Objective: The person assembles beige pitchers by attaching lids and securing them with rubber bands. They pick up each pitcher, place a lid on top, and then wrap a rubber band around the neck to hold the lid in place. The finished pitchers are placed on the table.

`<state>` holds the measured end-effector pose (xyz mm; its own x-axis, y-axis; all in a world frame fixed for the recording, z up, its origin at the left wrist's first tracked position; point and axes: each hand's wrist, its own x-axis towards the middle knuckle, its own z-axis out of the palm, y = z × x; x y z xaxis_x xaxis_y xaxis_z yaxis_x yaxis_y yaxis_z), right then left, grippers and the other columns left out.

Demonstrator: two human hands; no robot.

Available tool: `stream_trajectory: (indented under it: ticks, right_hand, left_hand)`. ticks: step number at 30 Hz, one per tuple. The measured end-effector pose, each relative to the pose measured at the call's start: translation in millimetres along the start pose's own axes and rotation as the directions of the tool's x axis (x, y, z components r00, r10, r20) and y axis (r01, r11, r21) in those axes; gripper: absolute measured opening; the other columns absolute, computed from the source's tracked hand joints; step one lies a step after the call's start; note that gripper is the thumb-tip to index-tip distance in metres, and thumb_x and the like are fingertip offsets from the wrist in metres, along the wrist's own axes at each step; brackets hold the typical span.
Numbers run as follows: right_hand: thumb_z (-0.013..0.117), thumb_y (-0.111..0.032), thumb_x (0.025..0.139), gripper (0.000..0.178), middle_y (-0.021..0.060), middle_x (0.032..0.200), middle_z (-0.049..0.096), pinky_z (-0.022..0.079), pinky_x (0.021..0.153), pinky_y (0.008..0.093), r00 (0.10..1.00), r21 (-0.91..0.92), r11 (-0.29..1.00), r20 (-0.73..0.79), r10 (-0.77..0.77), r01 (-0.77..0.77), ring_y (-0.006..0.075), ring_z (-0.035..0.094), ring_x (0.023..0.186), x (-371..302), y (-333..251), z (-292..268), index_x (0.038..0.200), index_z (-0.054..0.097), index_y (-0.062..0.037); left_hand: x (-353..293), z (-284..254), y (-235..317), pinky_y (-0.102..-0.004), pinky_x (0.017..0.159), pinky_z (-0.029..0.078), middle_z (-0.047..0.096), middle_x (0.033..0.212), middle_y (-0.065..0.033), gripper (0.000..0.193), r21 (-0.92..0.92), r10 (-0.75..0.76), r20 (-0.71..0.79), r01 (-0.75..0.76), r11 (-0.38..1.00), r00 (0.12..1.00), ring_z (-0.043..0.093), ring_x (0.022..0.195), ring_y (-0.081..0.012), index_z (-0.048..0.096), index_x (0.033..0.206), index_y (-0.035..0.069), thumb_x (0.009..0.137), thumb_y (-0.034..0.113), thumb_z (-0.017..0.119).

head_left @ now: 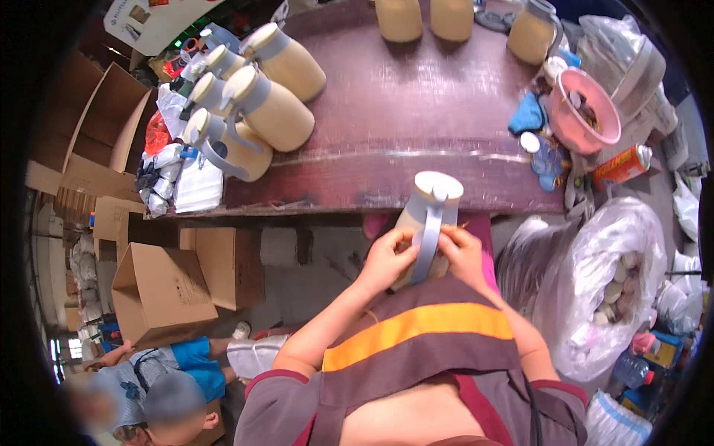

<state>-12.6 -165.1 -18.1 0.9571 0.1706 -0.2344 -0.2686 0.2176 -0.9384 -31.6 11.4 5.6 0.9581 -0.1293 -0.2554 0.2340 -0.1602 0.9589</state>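
Note:
Upright in front of my apron, just off the table's near edge, is a cream vacuum jug point(436, 183) with a pale lid and a grey collar and handle. The handle faces me. My left hand point(393, 259) is closed on the jug from the left, its thumb against the handle. From the right, my right hand point(461, 254) closes round the same jug, fingers bent beside the handle. Some of the fingertips and much of the jug's lower body are hidden behind my hands and the handle.
The dark red table point(416, 97) carries several finished-looking jugs point(279, 111) at left and more at the far edge. A pink basin point(584, 111) and an orange can point(623, 165) lie right. Below are a plastic sack point(595, 282) and cardboard boxes point(160, 290); another person point(171, 372) is lower left.

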Motion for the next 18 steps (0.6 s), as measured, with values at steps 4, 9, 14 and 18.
stream_trajectory:
  ticks: [4, 9, 14, 18]
  right_hand:
    - [0.062, -0.012, 0.091, 0.023, 0.0032, 0.093, 0.067, 0.048, 0.079, 0.0252, 0.999, 0.034, 0.999, 0.035, 0.017, -0.018, 0.0091, 0.059, 0.086, 3.4, -3.4, -9.6, 0.107, 0.067, 0.0031]
    - [0.054, -0.012, 0.092, 0.016, 0.0098, 0.102, 0.065, 0.046, 0.089, 0.034, 0.952, 0.41, 0.894, 0.302, 0.053, -0.18, 0.0207, 0.061, 0.097, 0.9, -14.0, -39.5, 0.098, 0.062, 0.0005]
    - [0.053, -0.005, 0.09, 0.018, 0.0119, 0.104, 0.064, 0.044, 0.092, 0.0355, 0.905, 0.458, 0.889, 0.379, -0.191, -0.004, 0.0228, 0.06, 0.102, 2.7, -33.2, -32.4, 0.105, 0.062, 0.001]
    - [0.054, -0.004, 0.093, 0.042, 0.0091, 0.102, 0.067, 0.046, 0.06, 0.0214, 0.922, 0.185, 0.97, 0.379, 0.077, -0.158, 0.0126, 0.064, 0.08, -1.5, -54.1, -14.9, 0.135, 0.048, -0.0047]
  left_hand:
    - [4.1, -3.2, -6.5, -0.0194, 0.052, 0.04, 0.056, 0.075, -0.0017, 0.019, -0.082, -0.001, -0.097, -0.007, 0.997, 0.995, 0.051, 0.06, -0.0058, 0.054, 0.105, 0.005, 0.093, 0.019, 0.059]
    - [8.1, -7.2, -4.3, -0.0185, 0.049, 0.042, 0.058, 0.078, -0.0012, 0.019, -0.459, -0.015, -0.265, -0.113, 0.881, 0.964, 0.051, 0.056, -0.0039, 0.05, 0.103, 0.005, 0.095, 0.021, 0.057]
    - [6.5, -1.8, 7.3, -0.0203, 0.055, 0.046, 0.059, 0.087, -0.0017, 0.019, -0.453, 0.047, -0.335, -0.204, 0.868, 0.941, 0.055, 0.066, -0.0056, 0.053, 0.109, 0.004, 0.094, 0.014, 0.058]
    - [-6.0, -0.3, 17.6, -0.0264, 0.069, 0.05, 0.061, 0.098, -0.005, 0.021, -0.083, 0.295, -0.347, -0.342, 0.936, 0.89, 0.061, 0.087, -0.0137, 0.058, 0.111, 0.004, 0.09, 0.004, 0.056]
